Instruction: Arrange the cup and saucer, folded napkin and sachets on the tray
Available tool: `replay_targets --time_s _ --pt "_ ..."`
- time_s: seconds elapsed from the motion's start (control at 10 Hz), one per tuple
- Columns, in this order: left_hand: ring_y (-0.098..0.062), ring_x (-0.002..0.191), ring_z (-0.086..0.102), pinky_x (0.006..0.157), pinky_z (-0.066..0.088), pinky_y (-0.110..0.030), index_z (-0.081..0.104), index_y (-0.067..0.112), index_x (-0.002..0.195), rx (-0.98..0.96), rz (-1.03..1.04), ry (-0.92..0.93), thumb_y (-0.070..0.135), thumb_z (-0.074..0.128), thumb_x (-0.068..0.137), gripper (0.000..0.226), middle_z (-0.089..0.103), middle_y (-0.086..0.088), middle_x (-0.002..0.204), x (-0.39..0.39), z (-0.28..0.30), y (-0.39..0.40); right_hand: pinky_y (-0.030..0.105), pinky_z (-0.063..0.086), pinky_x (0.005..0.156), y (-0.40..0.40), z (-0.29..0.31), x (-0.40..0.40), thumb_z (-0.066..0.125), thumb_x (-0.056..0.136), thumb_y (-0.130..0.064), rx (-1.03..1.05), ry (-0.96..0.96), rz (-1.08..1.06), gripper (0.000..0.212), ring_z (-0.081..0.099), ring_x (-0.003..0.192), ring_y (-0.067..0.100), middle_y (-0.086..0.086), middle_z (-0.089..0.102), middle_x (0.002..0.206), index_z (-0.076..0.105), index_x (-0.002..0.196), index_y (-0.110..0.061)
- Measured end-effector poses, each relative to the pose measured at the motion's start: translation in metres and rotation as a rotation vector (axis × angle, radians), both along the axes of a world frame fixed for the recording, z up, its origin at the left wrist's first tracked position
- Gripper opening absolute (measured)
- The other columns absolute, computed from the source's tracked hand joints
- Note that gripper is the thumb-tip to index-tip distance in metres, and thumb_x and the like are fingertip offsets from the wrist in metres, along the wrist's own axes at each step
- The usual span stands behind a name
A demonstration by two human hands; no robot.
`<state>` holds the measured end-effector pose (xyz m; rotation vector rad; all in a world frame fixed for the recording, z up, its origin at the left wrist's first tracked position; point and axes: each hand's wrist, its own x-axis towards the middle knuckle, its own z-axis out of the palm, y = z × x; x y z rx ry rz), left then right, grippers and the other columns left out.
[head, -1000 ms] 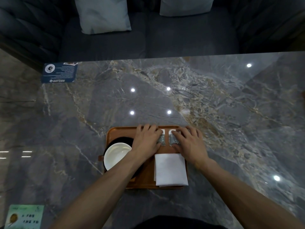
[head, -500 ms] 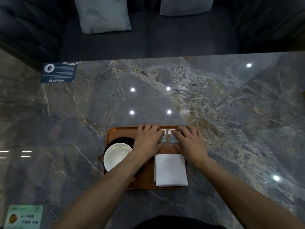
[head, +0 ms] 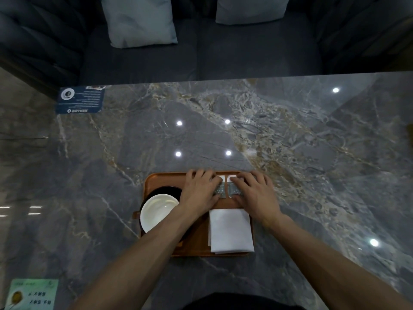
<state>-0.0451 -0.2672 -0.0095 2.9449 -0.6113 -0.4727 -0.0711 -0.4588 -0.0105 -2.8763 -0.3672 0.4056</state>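
An orange-brown tray [head: 163,178] lies on the marble table near me. On its left stands a white cup [head: 157,212] on a dark saucer [head: 165,190], partly covered by my left forearm. A folded white napkin [head: 230,230] lies at the tray's near right. Two sachets sit side by side at the tray's far edge, the left sachet [head: 220,189] and the right sachet [head: 232,188]. My left hand [head: 200,191] rests flat with its fingers on the left sachet. My right hand [head: 254,193] presses its fingers on the right sachet. Both sachets are mostly hidden under fingers.
A dark blue card [head: 80,99] lies at the table's far left edge. A green card [head: 31,294] lies at the near left corner. Beyond the table stands a dark sofa [head: 245,50] with two light cushions [head: 140,21].
Both hands stay on the sachets and have barely shifted; the sachets sit a little closer together.
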Motion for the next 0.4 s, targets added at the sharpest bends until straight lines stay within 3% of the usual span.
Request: replay_targets --time_s 0.4 --pt "-0.018 0.122 0.044 0.104 0.027 -0.040 0.055 0.033 0.126 -0.102 0.080 0.075 0.050 0.059 0.084 0.046 0.053 0.006 0.127 0.003 0.016 0.010 0.047 0.036 0.103 -0.007 0.015 0.004 0.066 0.085 -0.044 0.017 0.004 0.003 0.045 0.048 0.124 0.029 0.000 0.060 0.129 0.062 0.127 -0.028"
